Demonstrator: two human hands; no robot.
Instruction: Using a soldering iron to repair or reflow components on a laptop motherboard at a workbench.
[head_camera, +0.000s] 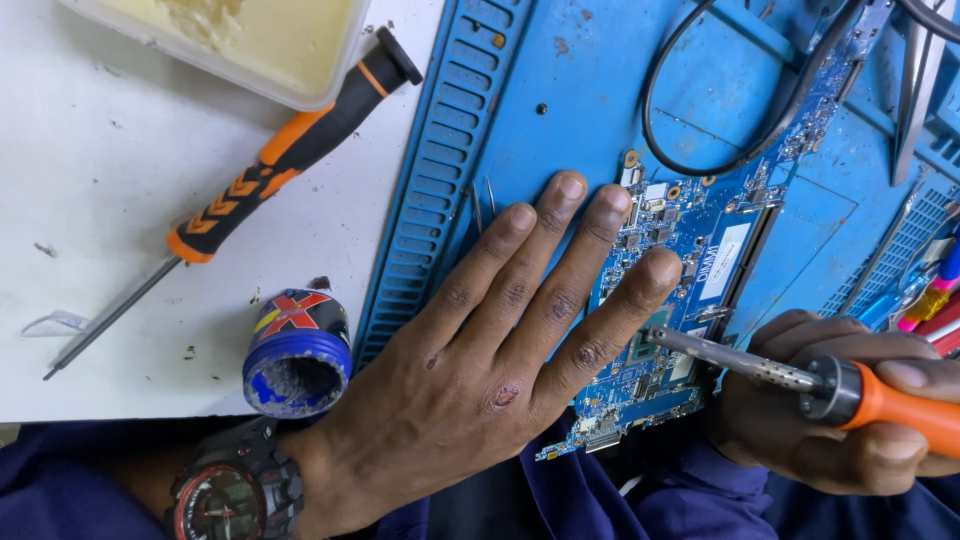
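Circuit board (700, 250): blue, long and narrow, populated with small chips, lying flat and diagonally from lower centre to upper right of the frame. Soldering iron (800, 375): orange handle, perforated metal barrel, held near-horizontal at lower right; its tip touches the board's lower portion beside a square chip.

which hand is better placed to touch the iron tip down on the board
Right. The right hand already grips the soldering iron, its tip hovering at the circuit board. The left hand lies flat, fingers spread, pressing the board down on the blue mat.
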